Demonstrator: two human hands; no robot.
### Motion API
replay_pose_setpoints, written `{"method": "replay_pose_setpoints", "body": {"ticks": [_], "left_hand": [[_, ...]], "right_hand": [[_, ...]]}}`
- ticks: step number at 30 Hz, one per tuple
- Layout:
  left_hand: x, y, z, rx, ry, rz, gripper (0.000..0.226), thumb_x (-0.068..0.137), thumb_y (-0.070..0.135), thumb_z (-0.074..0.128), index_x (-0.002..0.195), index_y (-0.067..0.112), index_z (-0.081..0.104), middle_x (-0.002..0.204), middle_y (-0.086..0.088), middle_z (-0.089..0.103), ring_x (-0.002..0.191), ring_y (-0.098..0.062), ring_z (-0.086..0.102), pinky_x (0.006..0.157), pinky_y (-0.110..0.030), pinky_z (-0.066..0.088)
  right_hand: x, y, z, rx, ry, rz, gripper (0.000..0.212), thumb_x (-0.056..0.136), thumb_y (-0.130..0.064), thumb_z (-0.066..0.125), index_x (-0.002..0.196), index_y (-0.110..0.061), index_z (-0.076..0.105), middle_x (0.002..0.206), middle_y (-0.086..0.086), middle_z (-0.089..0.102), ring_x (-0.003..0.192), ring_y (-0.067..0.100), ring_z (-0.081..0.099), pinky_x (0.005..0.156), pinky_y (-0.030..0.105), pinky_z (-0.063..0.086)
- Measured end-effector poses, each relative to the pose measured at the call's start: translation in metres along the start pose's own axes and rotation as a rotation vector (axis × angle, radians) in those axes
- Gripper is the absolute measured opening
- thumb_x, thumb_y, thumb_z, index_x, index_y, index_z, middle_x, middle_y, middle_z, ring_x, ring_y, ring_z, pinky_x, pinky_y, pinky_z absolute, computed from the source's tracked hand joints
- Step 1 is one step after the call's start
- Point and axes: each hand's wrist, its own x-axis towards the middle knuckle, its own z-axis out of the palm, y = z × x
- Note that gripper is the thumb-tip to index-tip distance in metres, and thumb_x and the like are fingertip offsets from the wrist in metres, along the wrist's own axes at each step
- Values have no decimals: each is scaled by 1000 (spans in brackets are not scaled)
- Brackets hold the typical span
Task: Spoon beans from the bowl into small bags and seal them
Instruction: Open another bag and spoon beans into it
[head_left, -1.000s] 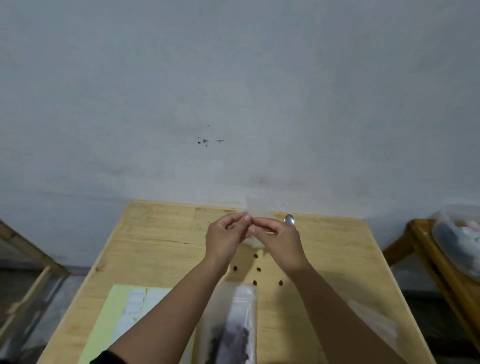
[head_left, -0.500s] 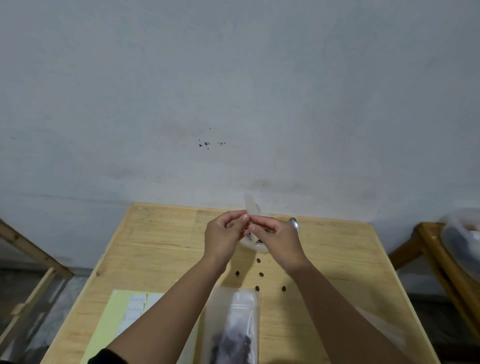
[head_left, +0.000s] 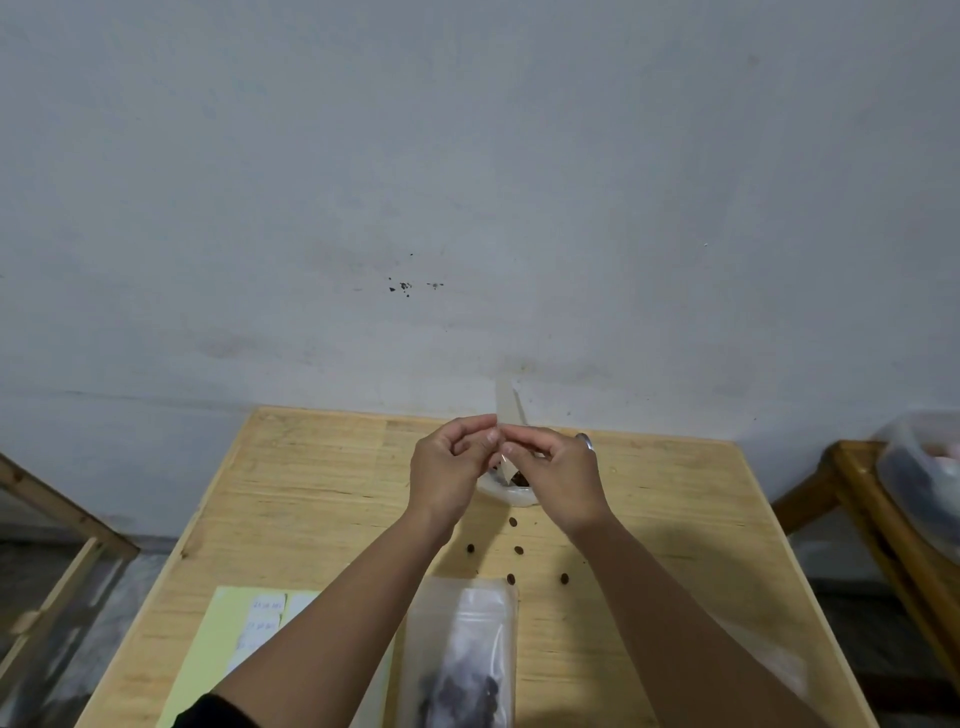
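Small bag (head_left: 505, 415): clear, empty-looking, held upright above the bowl. Bowl (head_left: 506, 493): white, largely hidden, dark beans (head_left: 519, 480) glimpsed inside. Loose beans (head_left: 517, 550): five scattered on wood. Filled bag (head_left: 460, 649): clear, laid flat near edge.

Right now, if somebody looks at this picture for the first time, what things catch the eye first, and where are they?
First the two hands, left hand and right hand, meeting above the far middle of the wooden table and pinching a small clear bag between them. Next, loose beans scattered on the wood just nearer than the hands. At the near edge lies a filled bag of dark beans.
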Motion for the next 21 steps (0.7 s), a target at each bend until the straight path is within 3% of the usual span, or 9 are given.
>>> {"method": "replay_pose_setpoints", "body": {"ticks": [3, 5, 9, 11, 14, 17, 21], "left_hand": [[-1, 1, 1, 44, -6, 5, 20, 81, 12, 73, 101, 13, 70, 88, -10, 74, 89, -21, 71, 84, -32, 55], [-2, 2, 3, 62, 14, 3, 20, 79, 14, 75, 97, 16, 69, 86, -8, 74, 88, -20, 71, 84, -34, 55], [-2, 7, 3, 144, 58, 43, 11, 82, 11, 71, 91, 18, 71, 79, -14, 72, 83, -24, 71, 84, -39, 57], [-1, 9, 4, 189, 69, 66, 10, 82, 11, 70, 89, 18, 71, 76, -12, 72, 81, -22, 71, 82, -40, 57], [-2, 11, 5, 210, 65, 65, 9, 82, 11, 70, 89, 17, 72, 75, -10, 72, 80, -24, 71, 81, -43, 57], [-4, 13, 5, 233, 28, 58, 8, 83, 13, 70, 91, 15, 71, 74, -9, 71, 78, -24, 71, 83, -44, 57], [-5, 15, 7, 315, 25, 88, 6, 82, 15, 71, 86, 19, 71, 71, -6, 71, 78, -22, 70, 82, -42, 57]], "right_hand": [[0, 2, 6, -79, 78, -24, 14, 84, -17, 66, 95, -19, 74, 88, -7, 73, 78, -1, 66, 69, 7, 47], [0, 1, 9, -130, 109, -55, 10, 85, -17, 65, 89, -14, 73, 82, -4, 72, 70, 0, 65, 66, 0, 40], [-1, -1, 8, -155, 131, -78, 9, 86, -21, 65, 83, -13, 67, 73, -8, 69, 70, -3, 64, 62, 6, 45], [-1, 0, 10, -161, 161, -74, 10, 86, -21, 65, 83, -12, 65, 73, -10, 67, 73, -9, 60, 63, 6, 45], [-3, 1, 12, -135, 185, -97, 10, 86, -18, 64, 94, -17, 57, 82, -8, 68, 80, -3, 64, 71, 12, 50], [-4, 0, 10, -133, 190, -128, 24, 88, -14, 61, 108, -22, 50, 81, -13, 67, 76, -6, 63, 66, 3, 44], [-1, 3, 10, -270, 229, -218, 11, 88, -9, 57, 88, -19, 55, 71, -2, 63, 67, 8, 61, 60, 16, 48]]}}
